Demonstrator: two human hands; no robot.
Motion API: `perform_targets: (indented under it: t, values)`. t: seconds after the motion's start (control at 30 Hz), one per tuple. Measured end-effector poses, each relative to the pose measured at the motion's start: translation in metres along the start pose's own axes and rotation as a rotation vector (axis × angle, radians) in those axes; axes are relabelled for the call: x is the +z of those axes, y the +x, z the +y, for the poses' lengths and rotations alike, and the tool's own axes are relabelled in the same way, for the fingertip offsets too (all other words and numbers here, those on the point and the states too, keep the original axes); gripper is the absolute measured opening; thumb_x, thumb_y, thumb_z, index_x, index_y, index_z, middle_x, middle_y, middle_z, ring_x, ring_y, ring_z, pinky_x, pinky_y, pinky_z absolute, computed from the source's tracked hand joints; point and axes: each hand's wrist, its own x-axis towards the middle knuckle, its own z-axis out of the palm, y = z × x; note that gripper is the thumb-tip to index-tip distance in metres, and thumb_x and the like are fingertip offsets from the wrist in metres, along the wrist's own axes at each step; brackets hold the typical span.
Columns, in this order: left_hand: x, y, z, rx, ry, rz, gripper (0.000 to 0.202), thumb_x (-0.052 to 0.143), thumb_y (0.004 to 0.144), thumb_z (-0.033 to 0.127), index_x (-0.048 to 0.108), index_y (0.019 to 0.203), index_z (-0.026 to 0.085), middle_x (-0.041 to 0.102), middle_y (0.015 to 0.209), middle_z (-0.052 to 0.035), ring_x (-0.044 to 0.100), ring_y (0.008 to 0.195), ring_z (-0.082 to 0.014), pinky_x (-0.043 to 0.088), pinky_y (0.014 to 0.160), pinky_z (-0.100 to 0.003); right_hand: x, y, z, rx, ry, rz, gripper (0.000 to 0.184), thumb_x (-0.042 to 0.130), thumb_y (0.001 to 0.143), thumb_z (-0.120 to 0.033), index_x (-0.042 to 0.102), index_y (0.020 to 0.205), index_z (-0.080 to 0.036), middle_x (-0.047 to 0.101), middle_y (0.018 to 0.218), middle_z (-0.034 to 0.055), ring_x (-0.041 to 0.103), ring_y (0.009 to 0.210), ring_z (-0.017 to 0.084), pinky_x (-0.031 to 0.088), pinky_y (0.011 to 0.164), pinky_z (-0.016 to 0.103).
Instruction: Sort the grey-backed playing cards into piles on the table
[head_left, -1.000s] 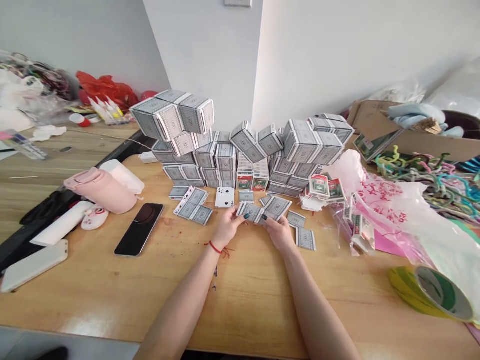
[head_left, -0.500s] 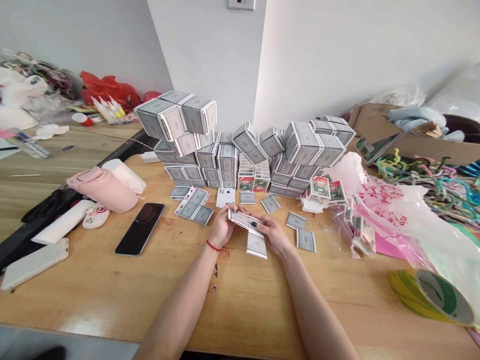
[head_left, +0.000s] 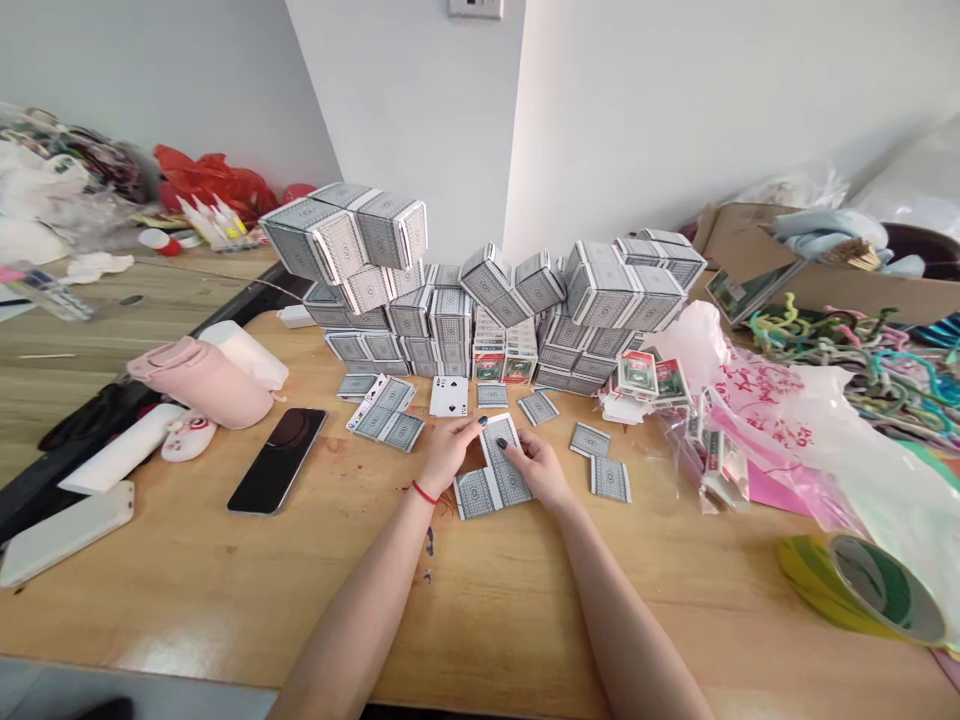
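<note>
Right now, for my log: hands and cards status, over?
Left hand, right hand pinching patterned cards. Loose cards right of them, apart. Card cubes stacked behind.

Grey-backed cards, face down, btwn fingertips.

You work in bright, even daylight. Shadows on the counter are soft and faint. Pale glare lies along its near left edge. The right wall is almost washed out. Wide-angle distortion bends the corners; the centre stays sharp.
</note>
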Motion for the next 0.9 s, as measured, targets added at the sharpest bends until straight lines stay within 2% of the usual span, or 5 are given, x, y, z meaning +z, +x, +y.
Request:
perform_targets:
  t: [0.2,0.43,0.63,0.77,0.9]
  values:
    - [-0.0007,-0.0029,-0.0018,0.097,0.194,-0.023,0.034,0.048,0.073,0.040,0.037,0.051,0.016,0.034,0.053,0.0043,0.032,0.053,-0.0081,0.026,0.050,-0.021,0.0003,0.0007,0.0019,0.032,0.045,-0.027,0.030,0.061,0.067,-0.045,0.056,0.079,-0.017,0.056,0.063,-0.0015,0.046,0.049,0.011,0.033,0.046,0.022]
    - [0.0018,-0.0041,-0.0036,0.113,0.167,-0.008,0.034,0.047,0.075,0.040,0.038,0.053,0.016,0.034,0.054,0.0039,0.033,0.053,-0.0084,0.027,0.050,-0.021,0.0016,0.0004,0.0026,0.014,0.070,-0.010,0.027,0.061,0.067,-0.043,0.053,0.071,-0.018,0.052,0.057,-0.0032,0.041,0.046,0.009,0.029,0.043,0.021]
    - [0.0043,-0.0061,-0.0010,0.115,0.148,-0.001,0.035,0.046,0.076,0.041,0.040,0.052,0.016,0.039,0.052,0.0035,0.038,0.052,-0.0089,0.030,0.050,-0.021,0.0017,0.0009,0.0022,0.046,0.108,-0.033,0.027,0.062,0.067,-0.042,0.055,0.075,-0.018,0.053,0.058,-0.0029,0.043,0.046,0.010,0.030,0.044,0.022]
    - [0.0029,-0.0057,0.0009,0.140,0.179,0.027,0.037,0.047,0.075,0.040,0.035,0.050,0.016,0.033,0.050,0.0044,0.033,0.050,-0.0080,0.027,0.048,-0.021,0.0025,-0.0009,0.0004,0.083,0.137,-0.032,0.026,0.064,0.065,-0.042,0.055,0.073,-0.018,0.056,0.059,-0.0025,0.046,0.047,0.011,0.033,0.046,0.023]
    - [0.0032,-0.0065,0.0012,0.152,0.275,-0.097,0.036,0.046,0.076,0.041,0.042,0.051,0.016,0.038,0.051,0.0035,0.036,0.052,-0.0090,0.028,0.049,-0.021,0.0016,0.0001,0.0025,0.065,0.156,0.014,0.024,0.062,0.066,-0.040,0.056,0.075,-0.019,0.057,0.062,-0.0025,0.048,0.052,0.012,0.034,0.050,0.024]
